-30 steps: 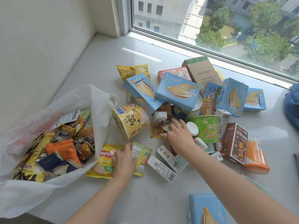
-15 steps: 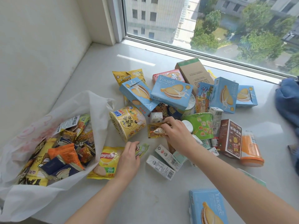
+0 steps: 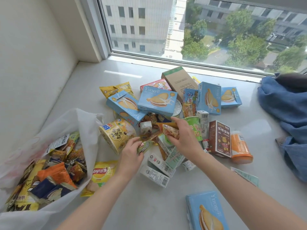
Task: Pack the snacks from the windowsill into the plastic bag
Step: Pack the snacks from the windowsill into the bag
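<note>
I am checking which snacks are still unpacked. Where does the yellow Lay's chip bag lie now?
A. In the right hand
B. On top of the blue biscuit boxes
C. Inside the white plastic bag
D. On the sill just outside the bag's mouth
D: the yellow Lay's chip bag lies flat on the white windowsill, beside the open mouth of the white plastic bag, in neither hand.

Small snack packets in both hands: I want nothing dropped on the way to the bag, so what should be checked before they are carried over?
1. Right hand closed on the orange packet: ok.
2. Left hand fingers pinching the small packets: ok, though how firm, cannot tell.
3. Plastic bag mouth open toward the pile: ok.
4. Room left in the bag: cannot tell, already well filled.
5. Path to the bag: not ok, yellow cup and Lay's bag lie between.
</note>
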